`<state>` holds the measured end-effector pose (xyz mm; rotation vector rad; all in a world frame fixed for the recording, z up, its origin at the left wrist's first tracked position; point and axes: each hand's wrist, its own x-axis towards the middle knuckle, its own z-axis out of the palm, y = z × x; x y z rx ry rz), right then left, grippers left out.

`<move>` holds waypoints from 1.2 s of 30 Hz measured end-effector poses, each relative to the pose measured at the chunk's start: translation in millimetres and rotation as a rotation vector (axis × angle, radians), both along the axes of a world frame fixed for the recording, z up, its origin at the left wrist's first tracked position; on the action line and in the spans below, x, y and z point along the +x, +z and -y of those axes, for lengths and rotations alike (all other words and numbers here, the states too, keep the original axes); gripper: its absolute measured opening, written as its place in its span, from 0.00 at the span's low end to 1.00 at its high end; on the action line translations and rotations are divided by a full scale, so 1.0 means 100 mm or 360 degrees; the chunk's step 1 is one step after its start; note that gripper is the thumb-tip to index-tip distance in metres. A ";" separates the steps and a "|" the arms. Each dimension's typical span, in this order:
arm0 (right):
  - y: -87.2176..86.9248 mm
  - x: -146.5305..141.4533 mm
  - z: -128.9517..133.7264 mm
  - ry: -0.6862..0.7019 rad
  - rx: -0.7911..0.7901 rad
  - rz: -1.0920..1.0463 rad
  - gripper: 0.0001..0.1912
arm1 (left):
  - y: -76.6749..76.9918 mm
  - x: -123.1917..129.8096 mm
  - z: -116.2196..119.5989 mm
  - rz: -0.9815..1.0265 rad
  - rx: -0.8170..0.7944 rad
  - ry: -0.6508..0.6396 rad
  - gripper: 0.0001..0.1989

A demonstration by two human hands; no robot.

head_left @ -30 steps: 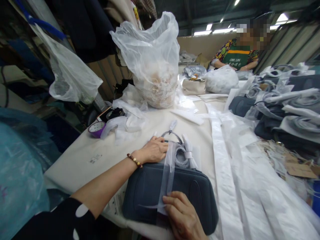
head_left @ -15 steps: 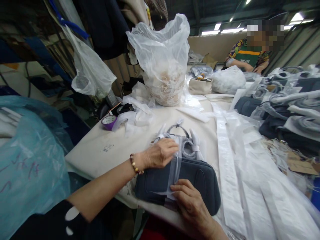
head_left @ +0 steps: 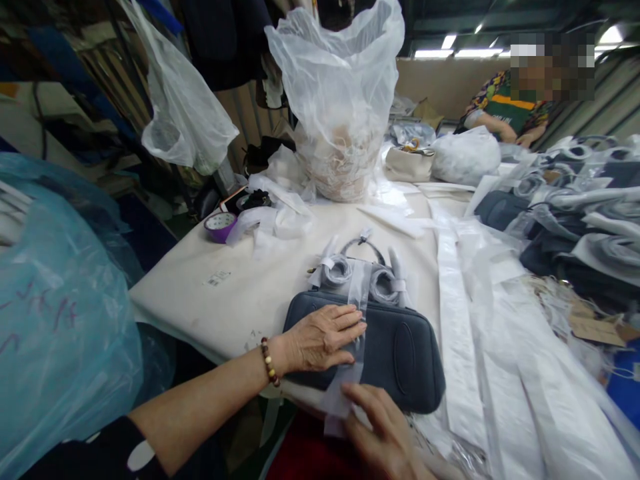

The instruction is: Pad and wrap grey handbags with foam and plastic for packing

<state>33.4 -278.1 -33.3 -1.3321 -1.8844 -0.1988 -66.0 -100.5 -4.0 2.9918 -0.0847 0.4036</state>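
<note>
A dark blue-grey bag (head_left: 383,357) lies flat on the table, its handle (head_left: 364,248) pointing away from me. Wrapped coils (head_left: 384,285) sit at the handle's base. A clear plastic strip (head_left: 358,293) runs down the bag's middle and over its near edge. My left hand (head_left: 323,339), with a bead bracelet at the wrist, rests on the bag, fingers stretched out across the strip. At the near edge, my right hand (head_left: 383,427) has its bent fingers on the strip's lower part; its grip is partly hidden and slightly blurred.
Long white strips (head_left: 460,347) cover the table's right side, beside a pile of wrapped dark bags (head_left: 560,227). Purple tape roll (head_left: 220,228) lies at left. A large clear sack (head_left: 345,107) stands behind. A co-worker (head_left: 520,110) is across the table.
My left hand has slid down the strip from the coils onto the bag's body and flattened. My right hand has moved lower, toward the strip's end. The view has shifted slightly.
</note>
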 end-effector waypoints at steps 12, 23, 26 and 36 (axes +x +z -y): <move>-0.01 -0.32 0.29 -0.0028 -0.0023 0.0183 0.19 | 0.04 -0.09 0.18 -0.0239 0.0035 0.0152 0.44; 0.17 -0.36 0.36 0.0031 -0.0122 0.0053 0.20 | 0.14 -0.01 0.24 -0.0433 0.0039 0.0229 0.47; 0.21 -0.38 0.36 0.0038 -0.0087 0.0013 0.21 | 0.15 0.01 0.22 -0.0441 0.0023 0.0235 0.48; -0.01 -0.48 0.41 0.0117 -0.0155 -0.0074 0.23 | 0.10 0.02 0.23 -0.0444 0.0065 0.0242 0.49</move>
